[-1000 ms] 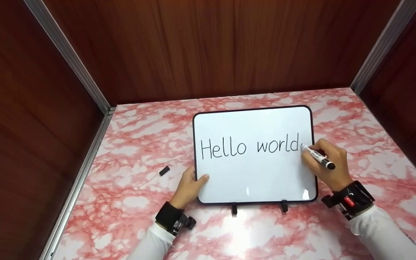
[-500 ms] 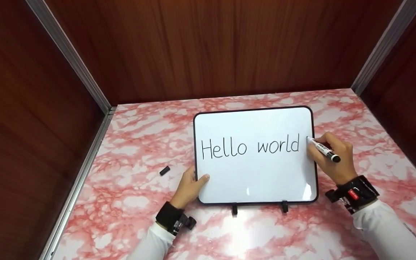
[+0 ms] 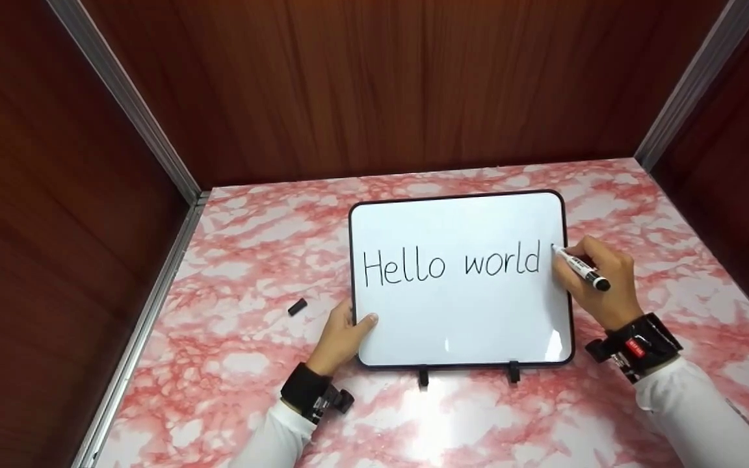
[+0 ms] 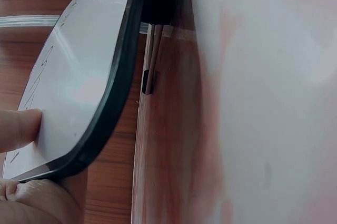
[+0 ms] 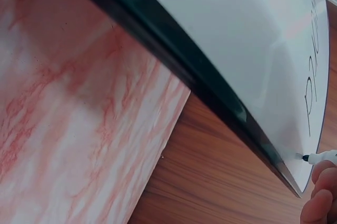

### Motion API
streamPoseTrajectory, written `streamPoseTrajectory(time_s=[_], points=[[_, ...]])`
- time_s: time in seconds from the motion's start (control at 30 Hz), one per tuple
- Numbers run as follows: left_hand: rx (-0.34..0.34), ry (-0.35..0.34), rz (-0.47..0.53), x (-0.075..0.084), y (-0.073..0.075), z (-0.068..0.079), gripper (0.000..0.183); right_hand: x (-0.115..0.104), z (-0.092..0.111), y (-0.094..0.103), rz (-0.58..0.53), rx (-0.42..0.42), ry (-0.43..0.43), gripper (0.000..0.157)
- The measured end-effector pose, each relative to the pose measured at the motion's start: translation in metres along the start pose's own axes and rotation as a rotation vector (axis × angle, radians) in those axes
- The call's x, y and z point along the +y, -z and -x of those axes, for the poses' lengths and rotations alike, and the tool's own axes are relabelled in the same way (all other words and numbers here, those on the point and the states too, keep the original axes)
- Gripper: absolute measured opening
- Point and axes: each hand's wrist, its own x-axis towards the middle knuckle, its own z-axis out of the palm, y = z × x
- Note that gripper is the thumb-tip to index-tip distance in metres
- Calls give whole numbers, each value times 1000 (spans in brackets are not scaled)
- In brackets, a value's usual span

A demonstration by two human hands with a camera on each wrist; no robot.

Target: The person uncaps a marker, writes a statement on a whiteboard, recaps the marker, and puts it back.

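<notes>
A black-framed whiteboard [image 3: 459, 318] leans on a stand, with "Hello world" handwritten on it in black. My left hand [image 3: 342, 335] grips its lower left edge, the thumb lying on the white face; in the left wrist view that thumb [image 4: 21, 129] shows in front and the other fingers are partly behind the frame. My right hand [image 3: 599, 283] pinches a white marker [image 3: 581, 268] with a black end near the board's right edge. In the right wrist view the marker's dark tip [image 5: 306, 157] is right at the board face, just past the letter "d".
A small black marker cap [image 3: 297, 307] lies on the red-and-white marbled table [image 3: 251, 260] left of the board. Two black stand feet [image 3: 423, 376] stick out under the lower edge. Brown wood-grain panels [image 3: 374, 84] with metal corner strips surround the table.
My right hand has shifted slightly right and up with the marker, from beside the "d" to near the right edge. A small dark mark shows at the tip. My left hand stays put.
</notes>
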Motion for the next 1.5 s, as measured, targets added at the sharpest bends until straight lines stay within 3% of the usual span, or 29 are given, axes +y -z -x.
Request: streamPoseTrajectory(time_s=[0.77,1.5], points=[[-11,-2,5,0,0,1,40,-6,18,5,5,-61,-19,17],[-14,3,42,-1,0,0,43,-6,25,5,-33,19,-6,20]])
